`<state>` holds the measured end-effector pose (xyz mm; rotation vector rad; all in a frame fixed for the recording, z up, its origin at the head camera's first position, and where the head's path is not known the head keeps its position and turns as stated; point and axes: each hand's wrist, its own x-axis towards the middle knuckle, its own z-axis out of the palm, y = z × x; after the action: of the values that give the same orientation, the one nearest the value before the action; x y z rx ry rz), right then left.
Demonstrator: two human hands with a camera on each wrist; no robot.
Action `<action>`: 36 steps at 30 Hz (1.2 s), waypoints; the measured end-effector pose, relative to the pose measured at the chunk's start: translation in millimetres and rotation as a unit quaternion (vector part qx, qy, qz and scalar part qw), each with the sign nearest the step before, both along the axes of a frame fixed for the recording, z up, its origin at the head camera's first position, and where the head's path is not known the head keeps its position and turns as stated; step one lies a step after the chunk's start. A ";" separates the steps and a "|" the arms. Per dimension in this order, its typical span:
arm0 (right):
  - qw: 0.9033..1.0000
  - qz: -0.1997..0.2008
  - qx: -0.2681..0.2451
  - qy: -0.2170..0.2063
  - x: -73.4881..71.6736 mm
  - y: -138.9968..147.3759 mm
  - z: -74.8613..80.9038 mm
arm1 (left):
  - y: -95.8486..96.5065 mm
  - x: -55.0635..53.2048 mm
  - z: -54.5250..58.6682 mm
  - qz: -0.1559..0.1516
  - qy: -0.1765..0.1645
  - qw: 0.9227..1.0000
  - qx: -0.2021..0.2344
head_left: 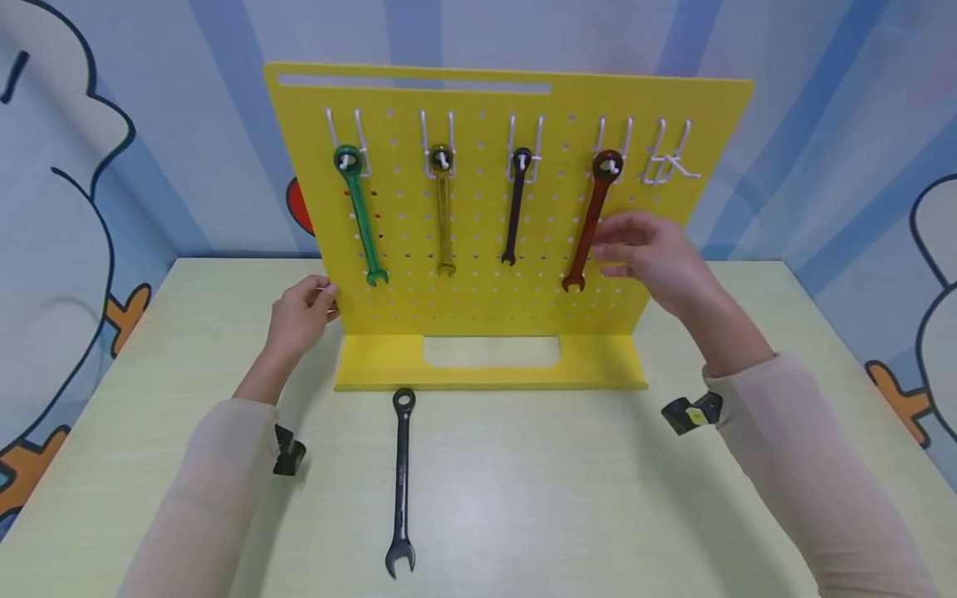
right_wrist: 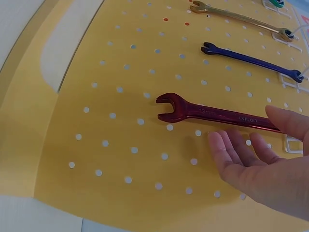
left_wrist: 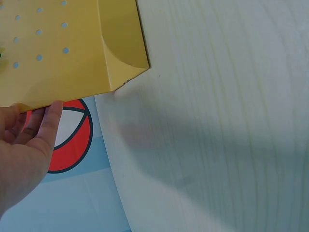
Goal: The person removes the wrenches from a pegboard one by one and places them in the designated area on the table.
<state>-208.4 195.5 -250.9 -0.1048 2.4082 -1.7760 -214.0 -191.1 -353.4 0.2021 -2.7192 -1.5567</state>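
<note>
A red combination wrench (head_left: pixel 591 220) hangs by its ring end from a white hook on the yellow pegboard (head_left: pixel 478 299). Beside its shaft is my right hand (head_left: pixel 654 257), fingers loosely bent and apart; in the right wrist view the thumb overlaps the shaft and the other fingers lie below it. My left hand (head_left: pixel 299 316) grips the pegboard's left edge between thumb and fingers. Green (head_left: pixel 360 216), gold (head_left: pixel 444 212) and dark blue (head_left: pixel 516 208) wrenches hang from hooks to the left of the red one. A black wrench (head_left: pixel 402 486) lies on the table, ring end towards the board.
At the board's far right, a white hook (head_left: pixel 668 158) carries no wrench and has a crossed prong. The pegboard's base (head_left: pixel 381 361) stands on the pale wooden table (head_left: pixel 523 490). A wall with cartoon pictures (head_left: pixel 478 33) rises behind and at both sides.
</note>
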 end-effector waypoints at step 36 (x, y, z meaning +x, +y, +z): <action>0.998 0.015 0.048 0.038 12.3 -3.0 4.2 | -0.6 -0.3 -0.6 -0.004 0.000 1.000 -0.007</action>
<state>-196.1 192.5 -246.7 -0.1987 2.5259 -1.6698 -214.3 -191.7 -354.0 0.1910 -2.7326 -1.5397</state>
